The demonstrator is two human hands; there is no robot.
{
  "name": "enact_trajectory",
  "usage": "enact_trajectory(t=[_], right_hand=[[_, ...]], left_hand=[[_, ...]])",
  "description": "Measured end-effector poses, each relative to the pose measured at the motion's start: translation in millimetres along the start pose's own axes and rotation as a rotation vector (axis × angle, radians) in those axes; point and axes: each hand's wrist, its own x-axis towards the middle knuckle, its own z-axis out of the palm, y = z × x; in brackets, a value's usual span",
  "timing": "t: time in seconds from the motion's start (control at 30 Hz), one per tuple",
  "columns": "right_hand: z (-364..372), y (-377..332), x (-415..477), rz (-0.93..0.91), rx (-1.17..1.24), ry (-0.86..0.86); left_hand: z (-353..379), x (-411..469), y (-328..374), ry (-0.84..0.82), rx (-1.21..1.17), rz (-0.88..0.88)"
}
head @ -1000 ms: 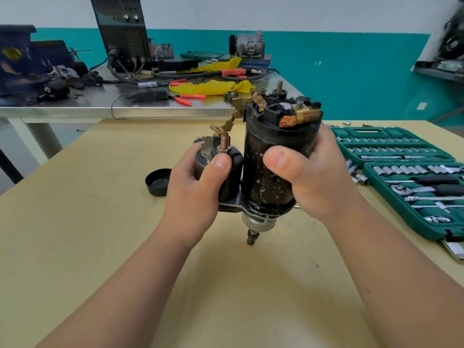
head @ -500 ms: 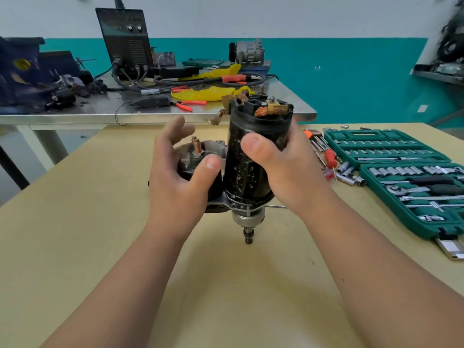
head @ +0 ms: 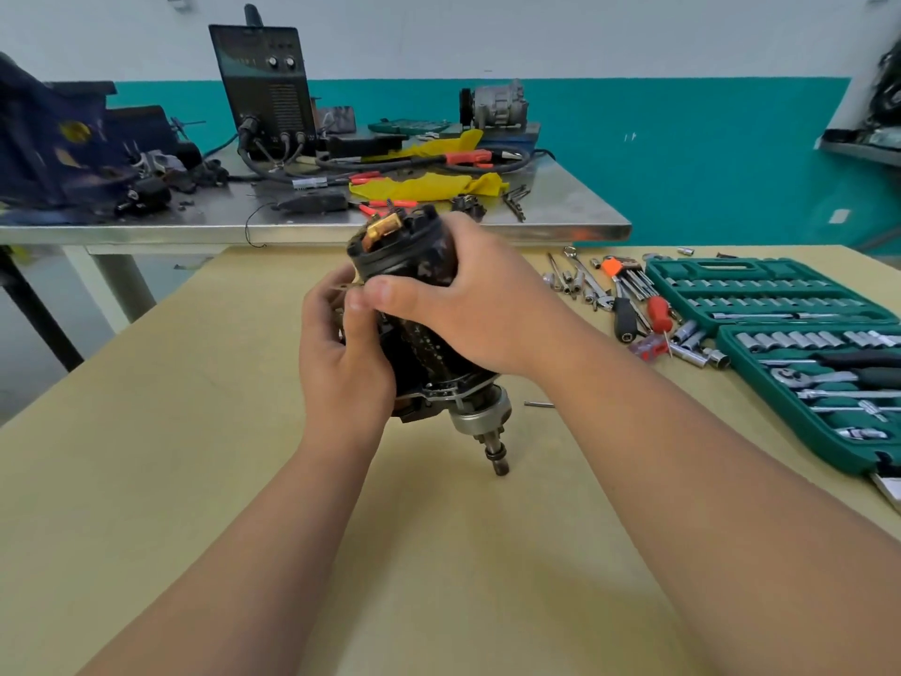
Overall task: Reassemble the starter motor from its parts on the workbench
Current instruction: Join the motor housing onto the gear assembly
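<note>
The black starter motor is held above the tan workbench, tilted with its top leaning left and its shaft pointing down to the right. Copper brush parts show at its open top end. My right hand grips the motor body from the right, thumb across the front. My left hand wraps the smaller black cylinder on the motor's left side and hides most of it; thumb and fingers pinch a thin metal tab near the top.
An open green socket set lies at the right, with loose sockets, screwdrivers and hex keys beside it. A thin pin lies on the bench just right of the motor. A steel table with a welder and cables stands behind.
The motor has tipped from upright to leaning left, shaft swinging right. My left hand closed round the small cylinder and reached up to pinch the tab. The view shifted, showing more tools.
</note>
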Motion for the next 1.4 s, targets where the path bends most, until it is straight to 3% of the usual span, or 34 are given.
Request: enact_trajectory(t=[0.37, 0.63, 0.8, 0.87, 1.0, 1.4], right_hand=[[17.0, 31.6, 23.2, 0.257, -0.025, -0.058], [7.9, 46.0, 16.6, 0.425, -0.05, -0.09], [3.9, 53.5, 7.3, 0.471, 0.034, -0.097], [1.6, 56.4, 2.9, 0.499, 0.045, -0.091], [-1.7, 60.7, -5.7, 0.543, 0.095, -0.125], [1.3, 69.3, -26.1, 0.672, 0.294, -0.088]], left_hand=[[7.3, -9.4, -26.4, -0.077, 0.19, -0.232], [5.1, -17.6, -23.1, -0.2, 0.327, 0.107], [-6.4, -12.1, -20.1, -0.644, 0.513, 0.436], [-9.6, -8.8, -16.2, -0.76, 0.548, 0.345], [-11.3, -8.4, -15.1, -0.795, 0.509, 0.169], [-16.1, -15.7, -15.5, -0.844, 0.474, 0.218]])
